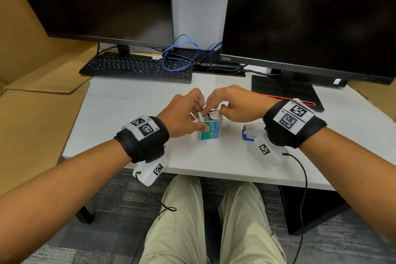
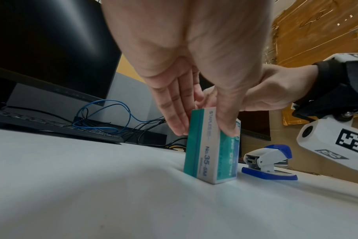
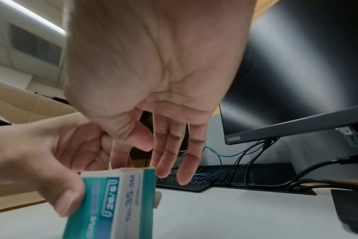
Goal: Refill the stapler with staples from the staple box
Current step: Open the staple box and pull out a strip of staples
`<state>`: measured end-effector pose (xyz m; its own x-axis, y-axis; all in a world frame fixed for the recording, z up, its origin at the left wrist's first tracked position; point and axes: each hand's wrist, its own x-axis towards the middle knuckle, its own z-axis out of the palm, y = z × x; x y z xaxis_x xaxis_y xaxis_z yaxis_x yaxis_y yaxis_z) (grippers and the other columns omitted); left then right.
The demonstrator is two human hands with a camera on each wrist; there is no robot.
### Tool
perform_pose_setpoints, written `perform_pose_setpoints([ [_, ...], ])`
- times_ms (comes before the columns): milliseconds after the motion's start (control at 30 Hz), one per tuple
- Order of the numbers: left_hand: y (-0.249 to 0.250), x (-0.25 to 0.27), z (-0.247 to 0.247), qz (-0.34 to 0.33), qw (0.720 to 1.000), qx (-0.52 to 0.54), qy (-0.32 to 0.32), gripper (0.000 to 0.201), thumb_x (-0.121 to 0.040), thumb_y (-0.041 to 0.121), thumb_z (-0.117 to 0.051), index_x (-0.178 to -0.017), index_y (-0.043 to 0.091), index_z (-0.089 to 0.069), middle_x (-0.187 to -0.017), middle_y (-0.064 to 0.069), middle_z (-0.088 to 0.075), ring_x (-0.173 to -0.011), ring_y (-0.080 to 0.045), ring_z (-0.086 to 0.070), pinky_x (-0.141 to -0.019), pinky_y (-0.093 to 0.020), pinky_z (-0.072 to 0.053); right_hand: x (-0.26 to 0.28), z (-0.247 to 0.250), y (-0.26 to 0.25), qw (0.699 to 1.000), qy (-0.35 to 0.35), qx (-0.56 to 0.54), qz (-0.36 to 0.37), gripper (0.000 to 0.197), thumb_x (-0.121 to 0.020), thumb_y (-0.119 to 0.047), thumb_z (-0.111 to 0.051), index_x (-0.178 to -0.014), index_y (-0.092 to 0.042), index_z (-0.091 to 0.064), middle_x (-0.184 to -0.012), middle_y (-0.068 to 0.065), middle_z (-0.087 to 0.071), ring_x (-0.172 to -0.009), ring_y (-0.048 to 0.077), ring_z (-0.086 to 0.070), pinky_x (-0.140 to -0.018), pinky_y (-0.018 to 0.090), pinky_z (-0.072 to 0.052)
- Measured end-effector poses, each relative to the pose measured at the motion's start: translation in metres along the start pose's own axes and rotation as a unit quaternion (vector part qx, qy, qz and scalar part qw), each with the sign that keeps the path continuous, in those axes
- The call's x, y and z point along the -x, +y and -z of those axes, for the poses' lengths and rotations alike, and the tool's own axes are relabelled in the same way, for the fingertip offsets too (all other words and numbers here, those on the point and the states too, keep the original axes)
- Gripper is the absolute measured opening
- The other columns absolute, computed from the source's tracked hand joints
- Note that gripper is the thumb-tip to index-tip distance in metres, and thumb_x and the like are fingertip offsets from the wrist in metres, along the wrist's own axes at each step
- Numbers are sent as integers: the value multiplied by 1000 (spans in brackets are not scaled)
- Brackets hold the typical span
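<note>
A teal-and-white staple box (image 1: 212,132) stands upright on the white table (image 1: 128,113) with its top open, and grey staples show inside. My left hand (image 1: 186,114) grips it, thumb on the front face and fingers behind the far side. My right hand (image 1: 229,103) hovers over the box. Its index fingertip dips into the open top and its other fingers are straight. What that fingertip touches is hidden. In the left wrist view the box (image 2: 206,153) stands just left of the blue-and-white stapler (image 2: 266,161). The stapler (image 1: 247,134) lies shut under my right wrist.
A black keyboard (image 1: 137,67) and tangled blue cables (image 1: 177,55) lie at the back. Two dark monitors stand behind, and the right one's base (image 1: 285,92) is close behind my right hand. Cardboard (image 1: 32,113) flanks the table's left edge.
</note>
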<state>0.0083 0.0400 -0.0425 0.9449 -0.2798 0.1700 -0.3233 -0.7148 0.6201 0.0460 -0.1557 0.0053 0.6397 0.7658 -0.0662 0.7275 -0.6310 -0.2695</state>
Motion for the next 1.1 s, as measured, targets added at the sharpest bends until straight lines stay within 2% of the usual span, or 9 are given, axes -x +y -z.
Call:
perform_pose_setpoints([
  [100,-1,-1,0,-3,1000,1,-2,51,-65,28,-86,-94,22,-44,-93,0,-68,-81,-16,-64,-72,-32,-60,0,2,0,1000,16,1,2,42,-87,-7,-45,-110,-31,-71,-120,-3,-62,-107,14,-57,-76,11,-42],
  [233,0,-3,4,-21,999,-38,-27,36,-71,28,-82,-94,17,-58,-96,0,-67,-84,-18,-64,-71,-33,-61,6,8,3,996,84,-12,-12,23,-89,-16,-53,-101,-20,-72,-108,-2,-67,-95,9,-60,-69,12,-42],
  [333,1,-6,6,-56,992,-95,-65,30,-76,30,-76,-105,25,-70,-102,0,-67,-86,-17,-62,-76,-34,-59,10,4,9,994,102,19,-23,19,-90,-28,-59,-97,-18,-74,-102,-2,-68,-89,10,-61,-70,19,-50],
  [433,3,-11,8,-65,980,-152,-107,33,-81,36,-70,-113,30,-70,-105,-2,-63,-90,-18,-62,-77,-38,-59,13,-2,15,994,97,35,-37,16,-85,-35,-68,-94,-24,-76,-102,-4,-67,-87,10,-57,-75,30,-54],
  [533,6,-13,9,-54,979,-157,-122,33,-80,35,-71,-112,26,-67,-108,-2,-66,-91,-19,-63,-77,-38,-60,15,-4,16,994,99,42,-34,14,-83,-32,-73,-94,-24,-77,-102,-4,-67,-80,7,-53,-72,28,-53],
  [733,5,-13,8,-20,995,-69,-72,39,-70,25,-82,-85,21,-46,-90,-3,-61,-88,-25,-68,-59,-41,-62,13,-8,6,992,122,-8,-16,18,-88,-25,-67,-102,-21,-77,-89,-7,-73,-73,10,-60,-64,18,-49],
  [900,0,-10,7,-19,997,-50,-49,35,-69,27,-83,-71,23,-49,-84,-3,-63,-89,-22,-67,-65,-41,-62,5,-13,-4,993,112,-23,-22,22,-87,-35,-68,-103,-23,-77,-87,-3,-73,-72,15,-61,-65,28,-52],
  [1033,2,-8,8,-11,999,-44,-23,33,-66,27,-85,-73,14,-56,-74,4,-59,-76,-13,-58,-70,-40,-60,-3,-14,-7,992,114,-13,-45,18,-86,-35,-69,-95,-21,-76,-80,-6,-71,-64,7,-56,-60,21,-43],
  [1100,3,-7,8,-8,999,-33,-16,33,-65,25,-86,-75,10,-58,-74,3,-61,-71,-11,-58,-70,-39,-61,-6,-16,-8,991,117,-14,-68,19,-81,-36,-74,-89,-19,-72,-76,-6,-69,-64,6,-55,-61,22,-46],
])
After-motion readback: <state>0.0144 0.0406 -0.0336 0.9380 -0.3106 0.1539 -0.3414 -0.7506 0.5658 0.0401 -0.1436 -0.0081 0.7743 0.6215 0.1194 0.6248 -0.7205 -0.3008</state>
